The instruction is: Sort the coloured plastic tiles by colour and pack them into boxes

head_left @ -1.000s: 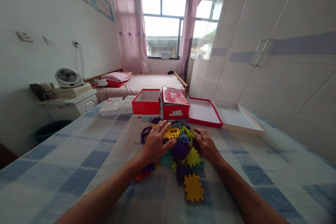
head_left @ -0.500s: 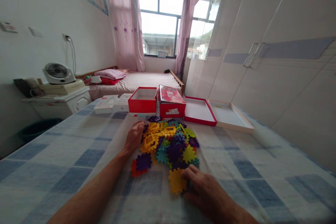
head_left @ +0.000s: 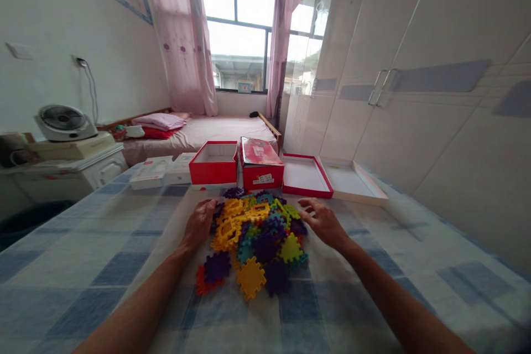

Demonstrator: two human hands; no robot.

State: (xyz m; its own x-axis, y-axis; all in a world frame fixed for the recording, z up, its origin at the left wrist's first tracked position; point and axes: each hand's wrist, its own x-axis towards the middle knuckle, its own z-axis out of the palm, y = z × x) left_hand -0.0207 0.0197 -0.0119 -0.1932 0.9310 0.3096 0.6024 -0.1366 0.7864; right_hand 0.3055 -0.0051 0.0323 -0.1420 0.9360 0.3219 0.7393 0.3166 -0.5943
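Interlocking plastic tiles with notched edges lie in a heap mid-table, in purple, yellow, teal, green and red-orange. My left hand (head_left: 202, 222) rests along the heap's left side, fingers stretched forward beside a dark purple tile (head_left: 216, 215). Over at the right side, my right hand (head_left: 326, 224) has its fingers apart near the green tiles (head_left: 292, 212), holding nothing. At the front lie a yellow square tile (head_left: 251, 278), a dark purple tile (head_left: 276, 277) and, to the left, another purple tile (head_left: 217, 266) partly over a red-orange tile (head_left: 205, 283).
Behind the heap stand an open red box (head_left: 213, 170) and a second red box (head_left: 263, 163). Two shallow lids (head_left: 307, 174) lie to their right, and white boxes (head_left: 151, 171) to their left. A checked cloth (head_left: 348, 298) covers the table.
My right hand has let go of the yellow square tile and moved up to the heap's right side. That tile now lies at the front, left of a dark purple tile. The view has shifted slightly right.
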